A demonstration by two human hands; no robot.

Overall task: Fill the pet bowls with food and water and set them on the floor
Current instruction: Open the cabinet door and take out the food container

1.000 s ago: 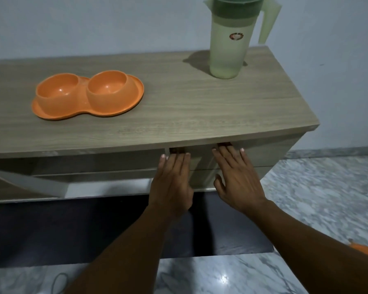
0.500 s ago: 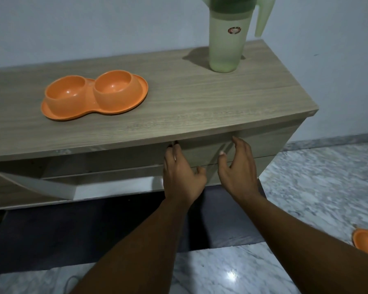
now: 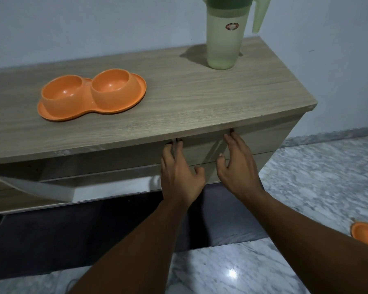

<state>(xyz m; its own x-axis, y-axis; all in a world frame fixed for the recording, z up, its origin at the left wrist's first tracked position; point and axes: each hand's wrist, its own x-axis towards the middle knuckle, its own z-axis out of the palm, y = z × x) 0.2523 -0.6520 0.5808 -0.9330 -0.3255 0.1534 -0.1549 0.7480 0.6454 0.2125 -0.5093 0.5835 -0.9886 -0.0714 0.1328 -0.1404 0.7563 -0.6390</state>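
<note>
Under the near lip of the pale wood-grain counter [image 3: 200, 102], both hands are pressed flat against the upper part of a matching wood-grain panel front [image 3: 202, 151], a door or drawer. The fingertips hook into the gap beneath the countertop. The left hand [image 3: 179, 172] sits just left of the right hand [image 3: 236, 166], the two close side by side but not touching. Fingers are spread and neither hand holds any loose object.

The orange plastic double pet bowl [image 3: 91, 94], two round cups joined on one flat base, rests on the counter up and to the left of the hands, well apart from them. Its long axis runs left to right, tilted a little away at the right end. Both cups look empty. The left hand is the nearer one to it.

The translucent green plastic jug [image 3: 224, 41] with a darker green lid stands upright at the far right of the counter, almost straight beyond the right hand, so that hand is better placed for it.

A second orange piece [image 3: 365, 234] lies on the grey-veined marble floor [image 3: 317, 187] at the right edge of view; what it is cannot be told. To the left, another panel [image 3: 40, 187] of the cabinet hangs open.

Judging by the grip, the panel is about to be pulled, probably to reach food stored inside.
</note>
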